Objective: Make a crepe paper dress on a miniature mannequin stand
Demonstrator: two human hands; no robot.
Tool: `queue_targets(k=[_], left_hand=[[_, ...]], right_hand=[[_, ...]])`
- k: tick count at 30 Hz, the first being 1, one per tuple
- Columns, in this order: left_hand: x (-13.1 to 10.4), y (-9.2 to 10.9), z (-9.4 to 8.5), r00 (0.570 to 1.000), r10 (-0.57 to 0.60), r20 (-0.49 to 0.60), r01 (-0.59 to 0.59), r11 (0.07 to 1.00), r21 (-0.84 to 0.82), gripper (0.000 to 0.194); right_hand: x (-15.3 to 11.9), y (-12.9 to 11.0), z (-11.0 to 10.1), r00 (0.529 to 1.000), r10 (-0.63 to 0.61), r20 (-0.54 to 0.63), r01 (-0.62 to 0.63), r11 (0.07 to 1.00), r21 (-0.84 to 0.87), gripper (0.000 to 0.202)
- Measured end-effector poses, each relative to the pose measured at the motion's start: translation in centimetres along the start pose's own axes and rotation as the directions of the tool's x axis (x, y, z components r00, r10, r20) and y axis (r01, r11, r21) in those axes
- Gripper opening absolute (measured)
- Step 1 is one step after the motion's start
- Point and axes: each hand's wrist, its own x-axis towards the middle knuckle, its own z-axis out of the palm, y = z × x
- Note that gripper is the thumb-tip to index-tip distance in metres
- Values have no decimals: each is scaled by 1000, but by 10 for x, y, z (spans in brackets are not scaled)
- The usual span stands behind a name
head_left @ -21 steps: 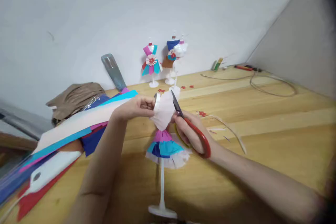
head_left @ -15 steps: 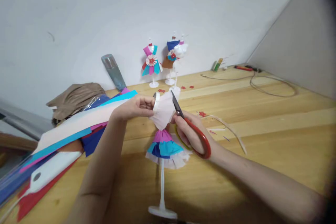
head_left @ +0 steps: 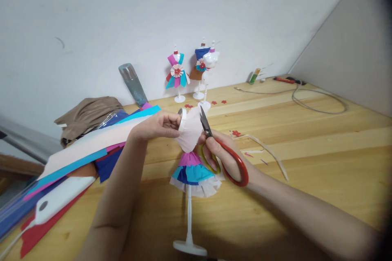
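My left hand [head_left: 162,124] is closed at the edge of a piece of pale pink crepe paper [head_left: 190,128], with a white tape roll [head_left: 183,120] at its fingertips. Red-handled scissors [head_left: 231,157] are in my right hand [head_left: 228,151]; their dark blades point up along the paper's right edge. The second handle loop looks yellow. Below the paper stands a small white dress form [head_left: 189,220] wearing a ruffled paper skirt [head_left: 192,173] in pink, blue and pale layers. The paper and my hands hide the form's upper part.
Dressed miniature forms [head_left: 177,71] stand by the wall, with red paper flowers [head_left: 236,133] scattered nearer. Coloured paper sheets [head_left: 94,142], a white power strip [head_left: 63,200], brown cloth [head_left: 88,116] and a bottle [head_left: 133,83] occupy the left. A cable [head_left: 318,110] loops at right.
The scissors' handles have spread apart, the yellow loop now showing more clearly, and the blades have shifted slightly left and down. My left hand has hardly moved.
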Motion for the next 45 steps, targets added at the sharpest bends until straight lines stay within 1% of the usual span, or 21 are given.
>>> queue_targets(k=[5,10,16,20,24,27,33,35,41,43,45], left_hand=[[0,2,0,1000,-22,4,22,1000,0,33],[-1,2,0,999,-40,-4,40,999,12,35],[-4,1,-3,999,-1,-40,2,1000,24,38],[-5,4,-3,1000,0,-30,0,1000,21,37],[-5,5,-3,1000,-12,-12,12,1000,19,37],[-5,5,-3,1000,-14,-21,15,1000,28,37],[-5,7,-3,999,-39,-18,39,998,46,39],[-6,7,-4,999,-47,-25,49,997,53,41],[-8,6,-6,997,-70,-34,72,997,42,39],[-8,6,-6,997,-69,-41,71,997,43,39],[-8,6,-5,997,-68,-40,70,997,42,39]], right_hand=[[1,4,-1,999,-42,19,42,999,-3,46],[2,5,-2,999,-42,13,42,999,-3,46],[3,6,-3,998,-59,-2,59,998,-37,46],[2,5,-4,998,-55,-13,54,995,-88,45],[2,2,-4,998,-63,-1,62,995,-81,44],[2,2,-2,999,-43,4,43,997,-63,42],[3,-2,3,997,73,-24,-72,997,15,45],[4,-4,5,995,92,-41,-91,995,31,46],[3,-1,3,992,96,-83,-94,995,24,45],[3,1,2,995,77,-65,-76,997,13,44],[2,1,1,999,45,-23,-45,999,-11,43]])
